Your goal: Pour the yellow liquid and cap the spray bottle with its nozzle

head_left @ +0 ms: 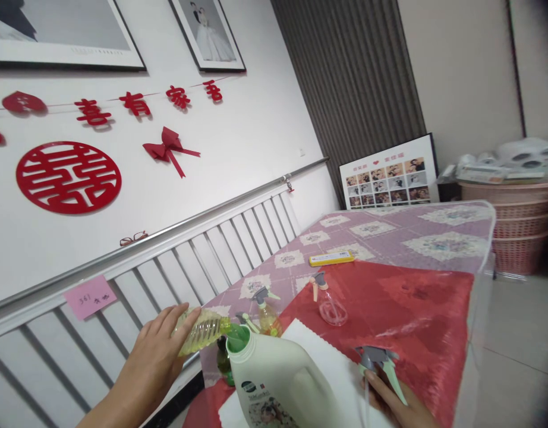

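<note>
My left hand (167, 339) is closed around a ribbed, yellowish clear bottle (205, 334), tipped sideways with its neck at the mouth of a large pale green jug (278, 374). In my right hand (390, 392), at the lower right, is a grey and green trigger spray head (378, 359) with a thin tube hanging down. Behind the jug stands a small spray bottle (268, 315) of yellowish liquid. A dark green bottle (224, 359) is partly hidden by the jug. A clear pink spray bottle (331, 309) lies tilted further back. White paper or cloth (307, 337) lies under the jug.
A yellow-edged flat box (331, 258) lies on the patterned tablecloth (372, 229), behind a red cloth (416, 315). Along the left wall runs a white radiator (185, 267) bearing a pink note (90, 297). Stacked pink baskets (515, 232) stand at the right.
</note>
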Motion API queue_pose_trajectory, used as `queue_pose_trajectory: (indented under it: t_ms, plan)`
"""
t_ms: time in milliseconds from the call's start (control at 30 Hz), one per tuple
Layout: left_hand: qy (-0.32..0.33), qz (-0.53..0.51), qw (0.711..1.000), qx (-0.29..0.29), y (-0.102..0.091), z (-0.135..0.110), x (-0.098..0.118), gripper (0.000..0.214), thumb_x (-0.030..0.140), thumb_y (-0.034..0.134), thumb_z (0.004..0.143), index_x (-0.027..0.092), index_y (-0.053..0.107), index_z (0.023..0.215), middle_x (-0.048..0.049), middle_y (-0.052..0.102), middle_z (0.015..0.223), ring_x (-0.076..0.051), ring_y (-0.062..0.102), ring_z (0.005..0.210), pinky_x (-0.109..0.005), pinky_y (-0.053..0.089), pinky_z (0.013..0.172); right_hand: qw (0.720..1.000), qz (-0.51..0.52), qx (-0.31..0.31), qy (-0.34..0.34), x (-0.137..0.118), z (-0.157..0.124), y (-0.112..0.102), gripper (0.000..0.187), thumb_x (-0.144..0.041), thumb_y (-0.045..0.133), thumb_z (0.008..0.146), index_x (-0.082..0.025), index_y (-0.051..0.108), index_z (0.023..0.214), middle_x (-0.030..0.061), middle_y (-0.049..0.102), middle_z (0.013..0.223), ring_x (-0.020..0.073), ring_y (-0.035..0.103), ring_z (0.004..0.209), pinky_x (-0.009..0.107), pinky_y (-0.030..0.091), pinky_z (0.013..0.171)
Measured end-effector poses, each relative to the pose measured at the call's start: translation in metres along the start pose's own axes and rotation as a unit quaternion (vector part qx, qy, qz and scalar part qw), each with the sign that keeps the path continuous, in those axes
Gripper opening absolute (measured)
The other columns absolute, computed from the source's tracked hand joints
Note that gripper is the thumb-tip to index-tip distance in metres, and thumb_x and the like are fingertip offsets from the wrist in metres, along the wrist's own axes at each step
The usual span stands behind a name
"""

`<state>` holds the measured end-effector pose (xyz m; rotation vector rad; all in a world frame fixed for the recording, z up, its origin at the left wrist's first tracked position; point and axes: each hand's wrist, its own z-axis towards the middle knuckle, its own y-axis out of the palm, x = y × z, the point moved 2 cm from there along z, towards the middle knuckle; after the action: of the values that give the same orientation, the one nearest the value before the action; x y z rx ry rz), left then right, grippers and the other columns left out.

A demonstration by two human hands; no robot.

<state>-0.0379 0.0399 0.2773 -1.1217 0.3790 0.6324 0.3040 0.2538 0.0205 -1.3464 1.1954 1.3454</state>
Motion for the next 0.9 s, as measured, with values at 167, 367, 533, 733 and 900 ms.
queue_pose_trajectory:
  t_ms: [167,367,533,733,900]
  plan:
    - [0.001,-0.010,1.000,-0.004,0.001,0.001,-0.001,0.079,0.000,0.052,0.078,0.031,0.046,0.151,-0.0117,0.062,0.151,-0.035,0.060,0.136,-0.054,0.057,0.103,1.000,0.014,-0.015,0.000,0.010,0.004,0.001,0.048,-0.072,0.064,0.073,-0.025,0.063,0.066,-0.0013,0.057,0.060,0.0222,0.056,0.064,0.033,0.050,0.064]
    - [0.003,0.002,1.000,0.011,0.005,-0.001,-0.004,0.080,0.000,0.051,0.079,0.031,0.043,0.152,-0.0116,0.062,0.151,-0.034,0.060,0.136,-0.052,0.057,0.103,0.999,0.033,-0.024,-0.004,0.024,0.010,0.002,0.050,-0.073,0.064,0.075,-0.024,0.065,0.070,-0.0018,0.057,0.065,0.0218,0.056,0.069,0.033,0.048,0.070]
    - [0.022,-0.007,1.000,0.004,0.008,-0.001,-0.009,0.085,0.002,0.051,0.079,0.035,0.035,0.155,-0.0103,0.061,0.151,-0.033,0.059,0.136,-0.051,0.057,0.102,1.000,0.014,-0.014,-0.006,0.024,0.011,0.001,0.052,-0.075,0.062,0.075,-0.024,0.067,0.069,-0.0016,0.058,0.062,0.0225,0.056,0.066,0.033,0.048,0.067]
    - [0.018,0.003,1.000,0.008,0.008,0.000,-0.011,0.084,0.003,0.052,0.079,0.037,0.037,0.155,-0.0087,0.061,0.152,-0.032,0.059,0.136,-0.050,0.056,0.102,1.000,0.009,-0.001,-0.001,0.021,0.007,0.002,0.049,-0.073,0.063,0.074,-0.024,0.068,0.073,-0.0008,0.062,0.065,0.0238,0.060,0.070,0.034,0.051,0.072]
    - [0.018,0.006,1.000,0.009,0.004,0.001,-0.009,0.083,0.002,0.050,0.079,0.036,0.038,0.154,-0.0087,0.061,0.151,-0.033,0.059,0.136,-0.050,0.055,0.103,0.999,0.008,-0.030,0.010,0.023,0.011,-0.003,0.050,-0.074,0.064,0.075,-0.024,0.069,0.078,0.0008,0.068,0.070,0.0258,0.065,0.075,0.035,0.054,0.076]
